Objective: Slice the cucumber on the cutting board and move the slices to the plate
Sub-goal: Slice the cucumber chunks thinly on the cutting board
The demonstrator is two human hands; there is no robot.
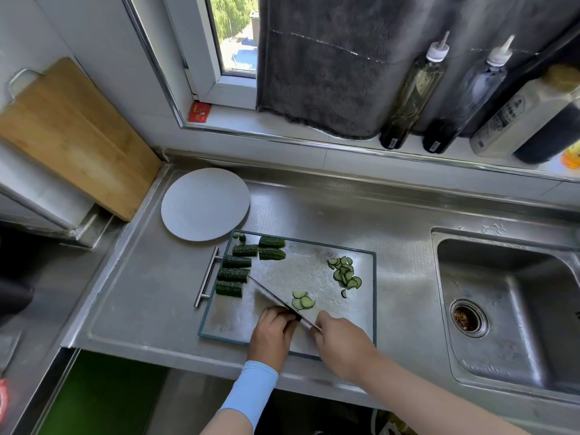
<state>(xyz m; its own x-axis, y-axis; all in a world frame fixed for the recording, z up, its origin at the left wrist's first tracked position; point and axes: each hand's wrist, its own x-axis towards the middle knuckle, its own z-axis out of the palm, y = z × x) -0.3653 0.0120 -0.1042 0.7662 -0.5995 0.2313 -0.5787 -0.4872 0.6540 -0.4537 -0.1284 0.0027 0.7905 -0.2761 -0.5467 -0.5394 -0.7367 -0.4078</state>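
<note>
A steel cutting board [301,271] lies on the counter. Several dark green cucumber chunks [240,265] sit along its left side. A pile of thin slices [345,273] lies at its right, and a few more slices [303,300] lie near the knife. My right hand [340,343] grips the handle of a knife [270,293] whose blade points up-left across the board. My left hand [273,329] holds a cucumber piece under curled fingers, against the blade; the piece is mostly hidden. A white plate [205,204] stands beyond the board's top-left corner, with nothing on it.
A sink [508,306] with a drain lies to the right. A wooden board [75,136] leans at the left wall. Bottles [411,95] stand on the window sill beside a hanging grey towel [329,64]. The board's bar handle [206,276] sticks out left.
</note>
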